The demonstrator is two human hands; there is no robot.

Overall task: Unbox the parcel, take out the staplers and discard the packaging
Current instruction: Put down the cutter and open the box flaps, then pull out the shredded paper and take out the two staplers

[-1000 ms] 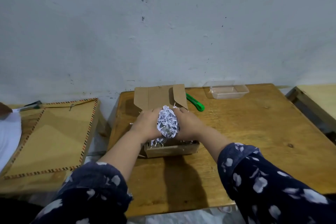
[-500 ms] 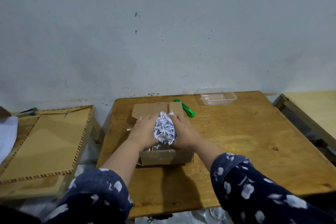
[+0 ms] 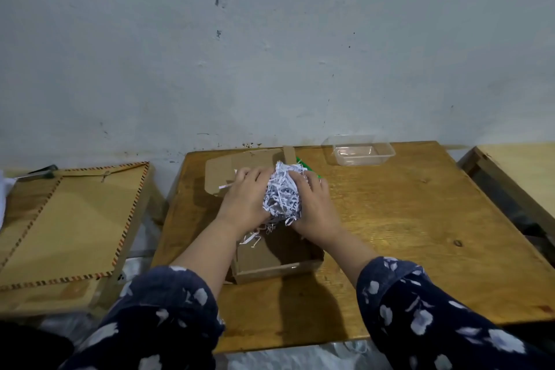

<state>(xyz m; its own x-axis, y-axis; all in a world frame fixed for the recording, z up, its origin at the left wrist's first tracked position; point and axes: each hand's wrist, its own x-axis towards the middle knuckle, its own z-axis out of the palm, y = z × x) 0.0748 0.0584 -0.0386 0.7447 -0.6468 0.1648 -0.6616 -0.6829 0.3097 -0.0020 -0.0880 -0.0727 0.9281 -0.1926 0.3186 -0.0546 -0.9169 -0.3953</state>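
Observation:
An open brown cardboard box (image 3: pixel 276 261) sits on the wooden table (image 3: pixel 390 234), its lid flap (image 3: pixel 222 171) folded back toward the wall. Just above the box, my left hand (image 3: pixel 244 201) and my right hand (image 3: pixel 315 207) hold a wad of white shredded paper (image 3: pixel 283 194) pressed between them. A few loose strips (image 3: pixel 250 240) hang over the box's left rim. The inside of the box is dark and no stapler shows.
A green-handled cutter (image 3: pixel 309 170) lies behind my right hand, mostly hidden. A clear plastic tray (image 3: pixel 359 150) stands at the table's back edge. A lower wooden board with a patterned border (image 3: pixel 69 225) is on the left, another table (image 3: pixel 525 165) on the right.
Both hands have raised the wad of shredded paper a little higher above the box. The lid flap now lies flatter toward the wall, and the view has tilted.

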